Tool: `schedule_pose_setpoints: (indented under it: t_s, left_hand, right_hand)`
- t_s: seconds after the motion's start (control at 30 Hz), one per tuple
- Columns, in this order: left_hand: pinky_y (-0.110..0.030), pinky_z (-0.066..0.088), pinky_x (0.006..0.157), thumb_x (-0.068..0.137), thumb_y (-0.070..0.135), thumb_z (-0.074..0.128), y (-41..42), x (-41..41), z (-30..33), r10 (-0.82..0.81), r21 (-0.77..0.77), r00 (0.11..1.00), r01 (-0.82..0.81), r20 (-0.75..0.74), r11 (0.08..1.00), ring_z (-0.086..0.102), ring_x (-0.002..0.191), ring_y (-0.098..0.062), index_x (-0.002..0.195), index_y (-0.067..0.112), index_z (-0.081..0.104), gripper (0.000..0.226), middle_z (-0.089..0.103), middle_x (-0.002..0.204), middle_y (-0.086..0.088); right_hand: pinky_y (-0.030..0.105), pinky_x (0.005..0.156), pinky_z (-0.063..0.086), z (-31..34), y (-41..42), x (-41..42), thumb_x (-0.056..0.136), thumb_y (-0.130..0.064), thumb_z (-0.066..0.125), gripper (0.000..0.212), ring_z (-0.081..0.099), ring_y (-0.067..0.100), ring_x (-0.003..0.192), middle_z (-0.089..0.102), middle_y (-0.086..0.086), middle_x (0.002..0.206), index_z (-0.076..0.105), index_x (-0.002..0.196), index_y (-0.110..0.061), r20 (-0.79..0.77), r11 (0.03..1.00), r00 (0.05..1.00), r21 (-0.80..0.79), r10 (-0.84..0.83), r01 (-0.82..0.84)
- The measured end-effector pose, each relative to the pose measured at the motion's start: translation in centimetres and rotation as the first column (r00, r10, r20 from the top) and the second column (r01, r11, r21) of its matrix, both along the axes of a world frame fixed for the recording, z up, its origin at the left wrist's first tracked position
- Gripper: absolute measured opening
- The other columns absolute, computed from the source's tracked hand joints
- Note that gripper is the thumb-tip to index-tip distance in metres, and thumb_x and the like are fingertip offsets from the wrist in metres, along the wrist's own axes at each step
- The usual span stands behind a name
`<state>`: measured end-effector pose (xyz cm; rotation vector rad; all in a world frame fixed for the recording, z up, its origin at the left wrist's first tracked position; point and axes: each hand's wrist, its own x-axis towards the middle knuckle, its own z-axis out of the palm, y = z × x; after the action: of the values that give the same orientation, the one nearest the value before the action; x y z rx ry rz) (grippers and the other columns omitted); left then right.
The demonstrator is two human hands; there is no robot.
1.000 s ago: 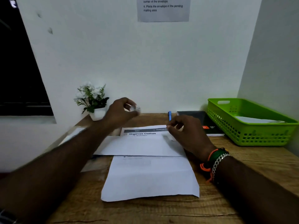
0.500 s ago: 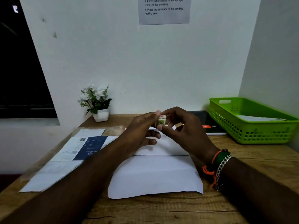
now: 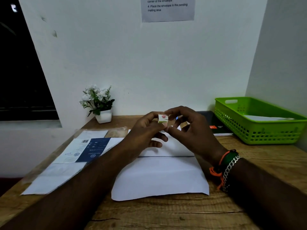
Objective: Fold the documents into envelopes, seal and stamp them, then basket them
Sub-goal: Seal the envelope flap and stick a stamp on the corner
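Both my left hand (image 3: 146, 130) and right hand (image 3: 189, 130) pinched the little stamp (image 3: 162, 118) at twelve o'clock above the envelope (image 3: 159, 176), probably to peel it.

Both hands, left hand (image 3: 146, 130) and right hand (image 3: 189, 130), pinch a stamp (image 3: 162, 118) above the envelope (image 3: 159, 176).

A wooden worktop (image 3: 166, 214) stands in a corner of plain white walls (image 3: 132, 63), dimly lit. A dark window (image 3: 21, 77) is set at the left, and a printed paper notice (image 3: 167, 9) hangs on the back wall, cut off at the top
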<state>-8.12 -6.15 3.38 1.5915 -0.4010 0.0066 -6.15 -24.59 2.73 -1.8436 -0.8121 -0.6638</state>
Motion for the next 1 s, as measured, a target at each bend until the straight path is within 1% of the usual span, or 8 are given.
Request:
schedule_pose_setpoints:
  t_s: [0.1, 0.2, 0.27, 0.5, 0.63, 0.7, 0.87, 1.0]
  left_hand:
    - [-0.031, 0.053, 0.064, 0.101, 0.018, 0.062, 0.13, 0.01, 0.01, 0.014, 0.024, 0.999, -0.014, 0.032, 1.0, 0.066, 0.079, -0.022, 0.126, 0.02, 0.063, 0.025, 0.07, 0.097, -0.009]
    - [-0.031, 0.052, 0.062, 0.102, 0.017, 0.062, 0.24, 0.02, 0.08, 0.013, 0.045, 0.998, -0.015, 0.055, 0.999, 0.064, 0.075, -0.022, 0.126, 0.022, 0.065, 0.025, 0.068, 0.097, -0.013]
    - [-0.03, 0.051, 0.061, 0.102, 0.016, 0.062, 0.33, 0.05, 0.14, 0.011, 0.061, 0.998, -0.015, 0.064, 0.998, 0.062, 0.073, -0.021, 0.126, 0.024, 0.066, 0.026, 0.067, 0.094, -0.012]
    - [-0.029, 0.047, 0.059, 0.103, 0.017, 0.057, 0.23, -0.05, 0.01, 0.003, 0.089, 0.998, -0.008, 0.057, 0.996, 0.056, 0.069, -0.019, 0.123, 0.025, 0.067, 0.024, 0.064, 0.088, -0.009]
    - [-0.029, 0.047, 0.058, 0.103, 0.018, 0.058, 0.12, -0.03, 0.0, 0.006, 0.098, 0.999, -0.01, 0.044, 0.995, 0.056, 0.067, -0.019, 0.12, 0.022, 0.067, 0.02, 0.065, 0.087, -0.009]
    - [-0.028, 0.047, 0.057, 0.102, 0.018, 0.058, 0.03, -0.06, -0.03, 0.009, 0.096, 0.999, -0.013, 0.036, 0.995, 0.056, 0.067, -0.019, 0.12, 0.02, 0.066, 0.019, 0.065, 0.086, -0.008]
    - [-0.027, 0.048, 0.056, 0.102, 0.012, 0.058, -0.18, -0.14, -0.23, 0.01, 0.105, 0.999, -0.014, 0.033, 0.994, 0.059, 0.067, -0.019, 0.118, 0.02, 0.065, 0.019, 0.068, 0.09, -0.008]
    - [-0.026, 0.05, 0.054, 0.099, 0.005, 0.06, -0.39, -0.29, -0.36, 0.021, 0.121, 0.999, -0.025, 0.034, 0.992, 0.062, 0.068, -0.019, 0.119, 0.016, 0.063, 0.023, 0.071, 0.096, -0.013]
  right_hand:
    - [0.011, 0.065, 0.044, 0.11, 0.05, -0.13, 0.087, -0.013, 0.076, 0.023, 0.068, 0.015, 0.079, 0.07, -0.004, 0.097, 0.074, 0.109, -0.021, -0.007, 1.0, 1.0, 0.007, 0.006, -0.005]
    - [0.012, 0.063, 0.045, 0.22, 0.03, -0.2, 0.089, -0.012, 0.075, 0.018, 0.069, 0.01, 0.076, 0.071, -0.005, 0.088, 0.074, 0.106, -0.019, -0.03, 1.0, 0.999, 0.017, 0.022, -0.022]
    - [0.013, 0.064, 0.045, 0.26, 0.0, -0.17, 0.09, -0.013, 0.075, 0.016, 0.068, 0.011, 0.076, 0.072, -0.004, 0.084, 0.075, 0.104, -0.019, -0.047, 0.999, 0.998, 0.031, 0.04, -0.038]
    - [0.011, 0.061, 0.041, 0.37, -0.11, -0.02, 0.092, -0.018, 0.075, 0.005, 0.066, 0.01, 0.075, 0.074, -0.005, 0.083, 0.078, 0.095, -0.016, -0.064, 0.997, 0.997, 0.068, 0.049, -0.044]
    - [0.011, 0.062, 0.04, 0.27, -0.19, 0.21, 0.093, -0.018, 0.073, 0.004, 0.066, 0.011, 0.075, 0.073, -0.006, 0.084, 0.077, 0.093, -0.017, -0.035, 0.998, 0.999, 0.05, 0.025, -0.023]
    - [0.015, 0.064, 0.042, 0.21, -0.17, 0.34, 0.095, -0.019, 0.072, 0.004, 0.065, 0.013, 0.075, 0.073, -0.005, 0.085, 0.075, 0.093, -0.018, -0.034, 0.999, 0.999, 0.04, 0.017, -0.016]
    - [0.026, 0.065, 0.047, 0.12, -0.05, 0.54, 0.098, -0.021, 0.066, 0.009, 0.059, 0.009, 0.07, 0.069, -0.006, 0.084, 0.068, 0.093, -0.014, -0.135, 0.994, 0.989, 0.097, 0.067, -0.054]
    - [0.022, 0.061, 0.043, 0.12, -0.01, 0.67, 0.102, -0.017, 0.06, 0.01, 0.055, 0.007, 0.068, 0.066, -0.006, 0.08, 0.064, 0.094, -0.011, -0.203, 0.983, 0.971, 0.158, 0.123, -0.092]
